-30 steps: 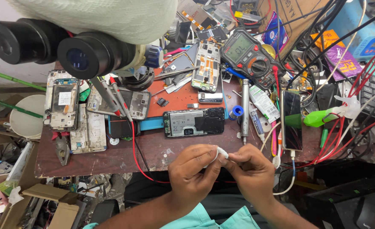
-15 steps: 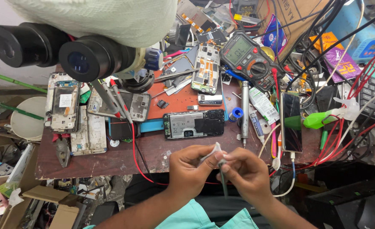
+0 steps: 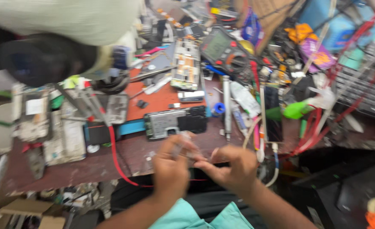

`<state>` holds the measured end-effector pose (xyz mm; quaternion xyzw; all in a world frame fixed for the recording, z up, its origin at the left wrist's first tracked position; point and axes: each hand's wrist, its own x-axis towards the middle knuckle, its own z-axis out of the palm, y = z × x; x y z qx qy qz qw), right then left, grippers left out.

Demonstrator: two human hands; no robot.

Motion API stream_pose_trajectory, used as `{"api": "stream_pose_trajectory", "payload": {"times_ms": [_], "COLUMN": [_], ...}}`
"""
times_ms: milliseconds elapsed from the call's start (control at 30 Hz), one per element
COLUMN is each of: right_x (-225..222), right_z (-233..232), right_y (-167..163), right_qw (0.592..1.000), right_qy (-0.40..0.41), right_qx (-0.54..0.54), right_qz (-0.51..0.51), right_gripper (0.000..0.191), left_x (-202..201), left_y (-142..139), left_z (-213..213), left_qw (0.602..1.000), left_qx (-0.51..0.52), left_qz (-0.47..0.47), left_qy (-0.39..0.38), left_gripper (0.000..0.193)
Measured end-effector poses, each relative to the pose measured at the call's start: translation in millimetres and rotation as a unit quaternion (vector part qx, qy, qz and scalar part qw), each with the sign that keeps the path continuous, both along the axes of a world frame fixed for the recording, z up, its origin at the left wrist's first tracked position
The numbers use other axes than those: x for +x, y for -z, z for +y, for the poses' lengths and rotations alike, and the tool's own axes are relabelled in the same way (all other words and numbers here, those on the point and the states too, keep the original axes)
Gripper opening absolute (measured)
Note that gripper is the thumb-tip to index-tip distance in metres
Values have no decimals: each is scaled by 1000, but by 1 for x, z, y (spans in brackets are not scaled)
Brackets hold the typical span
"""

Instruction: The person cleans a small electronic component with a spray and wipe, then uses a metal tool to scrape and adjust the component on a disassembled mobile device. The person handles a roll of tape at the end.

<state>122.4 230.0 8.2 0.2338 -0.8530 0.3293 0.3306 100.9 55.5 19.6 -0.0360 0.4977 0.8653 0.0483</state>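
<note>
The picture is blurred by motion. My left hand (image 3: pixel 172 167) and my right hand (image 3: pixel 234 167) meet at the near edge of a cluttered repair bench. Between their fingertips is a small pale strip-like piece (image 3: pixel 186 146); its exact shape is lost in the blur. Both hands pinch it. Just beyond them on the bench lies an opened phone with its dark board showing (image 3: pixel 174 123). A red wire (image 3: pixel 115 154) runs down past my left hand.
Microscope eyepieces (image 3: pixel 43 59) loom at the upper left. A multimeter (image 3: pixel 223 48), another opened phone (image 3: pixel 185 63), a dark phone with cable (image 3: pixel 272 114), phone frames at left (image 3: pixel 30 114), a metal pen-like tool (image 3: pixel 226 106) and tangled red cables (image 3: pixel 323 118) crowd the bench.
The view has swung and blurred. My hands have shifted slightly left and up toward the bench edge, still working the small pale piece between the fingertips.
</note>
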Motion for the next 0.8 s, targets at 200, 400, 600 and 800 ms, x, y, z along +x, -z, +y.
{"api": "stream_pose_trajectory", "payload": {"times_ms": [200, 400, 600, 800], "right_x": [-40, -61, -74, -22], "right_z": [131, 214, 218, 152], "right_y": [2, 34, 27, -28], "right_qw": [922, 914, 924, 907], "right_qy": [341, 303, 298, 6], "right_qx": [-74, -269, -226, -421], "right_qz": [167, -8, 79, -14], "right_gripper": [42, 63, 37, 38], "left_x": [-43, -47, -41, -43], "left_y": [-29, -38, -37, -40], "left_z": [-48, -45, -37, -40], "left_qw": [963, 914, 886, 872], "left_qx": [-185, -318, -356, -357], "left_qz": [127, 242, 296, 334], "left_qy": [-149, -65, -1, 16], "left_gripper": [11, 20, 27, 28]}}
